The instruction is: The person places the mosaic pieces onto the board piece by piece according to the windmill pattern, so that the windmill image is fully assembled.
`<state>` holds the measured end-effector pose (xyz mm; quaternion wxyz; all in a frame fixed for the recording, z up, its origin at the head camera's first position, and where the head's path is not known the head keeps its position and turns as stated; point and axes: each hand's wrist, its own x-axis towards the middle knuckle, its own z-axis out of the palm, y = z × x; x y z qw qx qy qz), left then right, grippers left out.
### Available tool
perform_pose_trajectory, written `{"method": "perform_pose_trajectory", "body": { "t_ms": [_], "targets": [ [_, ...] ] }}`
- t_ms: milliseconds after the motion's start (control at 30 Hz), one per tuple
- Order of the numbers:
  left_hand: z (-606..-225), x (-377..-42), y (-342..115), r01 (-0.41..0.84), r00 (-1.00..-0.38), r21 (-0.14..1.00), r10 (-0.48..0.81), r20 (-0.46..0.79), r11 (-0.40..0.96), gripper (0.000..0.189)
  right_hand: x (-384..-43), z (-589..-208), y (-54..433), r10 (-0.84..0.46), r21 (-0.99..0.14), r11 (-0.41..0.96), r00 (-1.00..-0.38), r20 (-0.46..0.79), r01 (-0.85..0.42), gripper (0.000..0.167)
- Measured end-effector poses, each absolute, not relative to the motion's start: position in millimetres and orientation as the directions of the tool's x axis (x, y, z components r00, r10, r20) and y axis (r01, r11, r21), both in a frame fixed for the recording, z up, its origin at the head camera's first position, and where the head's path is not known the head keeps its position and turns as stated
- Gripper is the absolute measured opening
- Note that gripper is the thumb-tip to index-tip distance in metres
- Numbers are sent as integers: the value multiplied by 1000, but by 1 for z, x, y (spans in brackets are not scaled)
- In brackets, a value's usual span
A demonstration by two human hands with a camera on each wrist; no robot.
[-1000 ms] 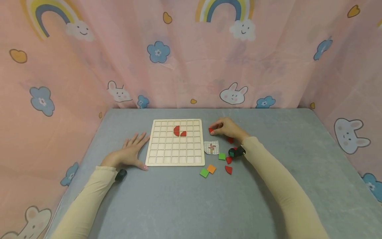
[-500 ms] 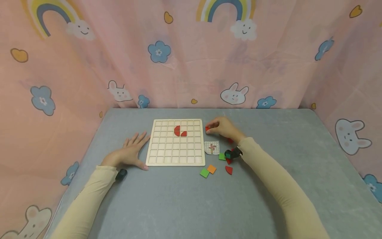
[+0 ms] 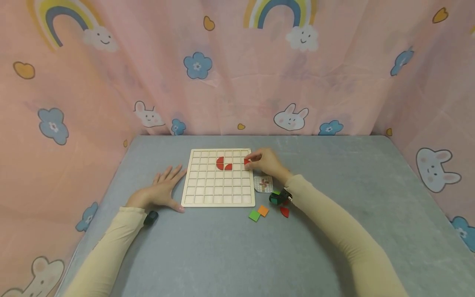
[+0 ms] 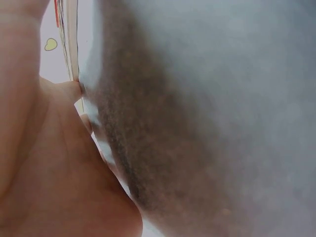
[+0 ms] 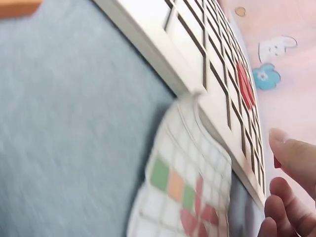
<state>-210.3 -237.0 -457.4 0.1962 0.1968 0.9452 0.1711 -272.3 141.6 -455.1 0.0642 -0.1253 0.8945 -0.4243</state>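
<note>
A wooden grid board (image 3: 208,199) lies on the table, with several red rounded pieces (image 3: 220,163) set in its upper middle squares. My right hand (image 3: 268,161) pinches another red piece (image 3: 246,162) over the board's right edge; in the right wrist view only a sliver of that red piece (image 5: 277,163) shows between thumb and fingers. My left hand (image 3: 163,190) rests with spread fingers at the board's left side, its fingertips touching the edge. Beside the board's right edge lies a small pattern card (image 3: 263,184) printed with a pinwheel figure, curled up at one corner in the right wrist view.
Near the card lie a green square (image 3: 254,215), an orange square (image 3: 263,210) and a red quarter piece (image 3: 284,212). Another green square (image 3: 276,192) and more red bits are partly covered by the right wrist's camera (image 3: 278,198). A pink printed curtain (image 3: 237,90) hangs behind the table.
My right hand has moved left, carrying the red piece from the table beside the board to above its right edge. The left hand stays put.
</note>
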Motion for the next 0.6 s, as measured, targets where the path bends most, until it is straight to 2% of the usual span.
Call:
{"method": "perform_pose_trajectory", "body": {
  "t_ms": [600],
  "targets": [
    [-452,-207,-234,309,-845,402,443,-300,862,137,-262,-463,114,-296,-791,573,-954,42,-213,28]
  ]
}}
